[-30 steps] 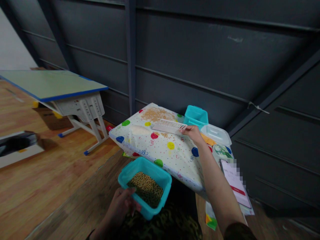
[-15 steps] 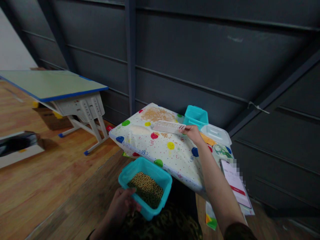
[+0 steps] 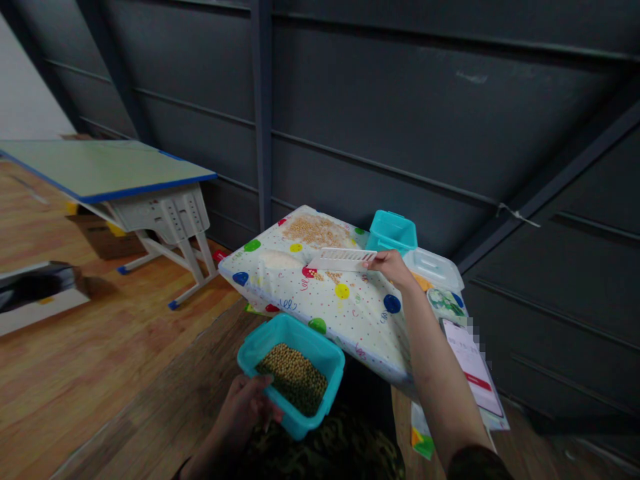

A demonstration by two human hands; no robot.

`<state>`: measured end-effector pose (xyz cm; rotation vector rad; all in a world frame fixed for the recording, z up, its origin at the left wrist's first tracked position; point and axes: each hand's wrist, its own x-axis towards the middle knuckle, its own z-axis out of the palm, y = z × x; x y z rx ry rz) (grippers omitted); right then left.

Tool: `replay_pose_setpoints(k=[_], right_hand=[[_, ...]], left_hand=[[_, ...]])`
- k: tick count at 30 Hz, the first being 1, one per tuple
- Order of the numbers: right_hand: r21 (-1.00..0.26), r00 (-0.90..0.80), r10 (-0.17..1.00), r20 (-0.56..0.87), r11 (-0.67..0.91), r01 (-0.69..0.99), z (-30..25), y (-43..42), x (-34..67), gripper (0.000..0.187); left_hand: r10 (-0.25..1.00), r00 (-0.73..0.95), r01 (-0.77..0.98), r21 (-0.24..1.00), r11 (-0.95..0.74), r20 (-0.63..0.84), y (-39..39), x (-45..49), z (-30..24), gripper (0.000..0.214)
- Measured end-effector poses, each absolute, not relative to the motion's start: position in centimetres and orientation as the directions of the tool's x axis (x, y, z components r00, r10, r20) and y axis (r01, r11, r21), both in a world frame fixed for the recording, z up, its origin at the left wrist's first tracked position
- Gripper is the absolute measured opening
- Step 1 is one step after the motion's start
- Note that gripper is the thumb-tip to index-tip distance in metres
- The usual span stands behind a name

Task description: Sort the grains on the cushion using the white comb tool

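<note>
My left hand (image 3: 250,403) grips the near left rim of a turquoise plastic box (image 3: 327,353), tilted in front of my lap. Inside lie round tan beans (image 3: 287,360) and small dark green beans (image 3: 305,393). In my right hand (image 3: 393,263) is the right end of a white slotted plastic strip (image 3: 340,260), held over the balloon-print tablecloth (image 3: 280,290). Beyond the strip spreads a patch of pale tan grains (image 3: 315,230). To its left sits a mound of white grains (image 3: 280,259). A few tan beans (image 3: 333,275) lie just in front of the strip.
A second turquoise box (image 3: 393,230) and a clear lid (image 3: 436,268) stand at the table's back right. Near the right edge are a round green-and-white item (image 3: 445,302) and a phone (image 3: 473,367). A green-topped desk (image 3: 110,163) is at left, a dark panelled wall (image 3: 375,100) behind.
The white slotted strip has shifted slightly right and toward me, and tilted so its slots show more clearly. My left hand and the box have hardly moved.
</note>
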<state>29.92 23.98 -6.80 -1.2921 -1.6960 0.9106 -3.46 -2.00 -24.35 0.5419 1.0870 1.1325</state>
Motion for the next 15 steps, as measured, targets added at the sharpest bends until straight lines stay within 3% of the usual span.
replay_pose_setpoints(k=[5, 9, 15], right_hand=[[-0.885, -0.178, 0.976, 0.127, 0.193, 0.423, -6.6, 23.8, 30.0, 0.04], [-0.901, -0.139, 0.974, 0.178, 0.218, 0.375, -5.7, 23.1, 30.1, 0.043], [-0.9, 0.067, 0.967, 0.246, 0.203, 0.387, -5.9, 19.3, 31.9, 0.051]], left_hand=[[0.907, 0.008, -0.461, 0.804, 0.376, -0.42, -2.0, -3.5, -25.0, 0.045], [0.902, -0.008, -0.472, 0.797, 0.377, -0.431, -2.0, -3.5, -24.9, 0.045], [0.912, 0.024, -0.479, 0.796, 0.37, -0.41, -2.0, -3.2, -24.4, 0.046]])
